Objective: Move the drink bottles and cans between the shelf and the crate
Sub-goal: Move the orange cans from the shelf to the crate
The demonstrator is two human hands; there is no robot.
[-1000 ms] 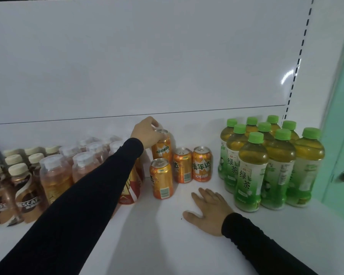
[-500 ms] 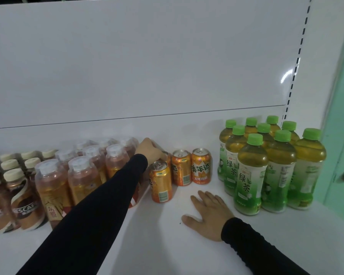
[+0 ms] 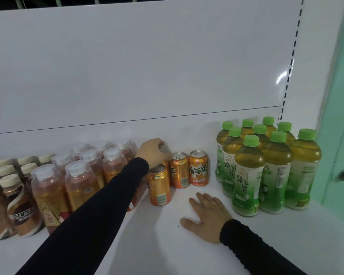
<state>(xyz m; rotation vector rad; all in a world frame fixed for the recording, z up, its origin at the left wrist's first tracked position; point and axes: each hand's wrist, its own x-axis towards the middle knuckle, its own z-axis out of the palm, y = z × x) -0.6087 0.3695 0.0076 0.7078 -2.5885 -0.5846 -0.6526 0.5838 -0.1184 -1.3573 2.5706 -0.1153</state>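
Cans of orange drink stand upright in a small cluster on the white shelf (image 3: 167, 245), and the back can (image 3: 165, 162) sits almost hidden directly under the left hand (image 3: 152, 152), whose fingers curl over its top from above. Its long axis is vertical, so I judge it lifts straight up, with the front can (image 3: 159, 188) just before it. The right hand (image 3: 208, 214) lies flat on the shelf, fingers spread, holding nothing, between the cans and the green tea bottles (image 3: 266, 167).

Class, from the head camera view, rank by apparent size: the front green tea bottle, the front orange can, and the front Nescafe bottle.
1. Front green tea bottle, clearly the largest.
2. Nescafe bottle.
3. Front orange can.
The last two look close, and wide-angle distortion near the edge makes their order unsure.
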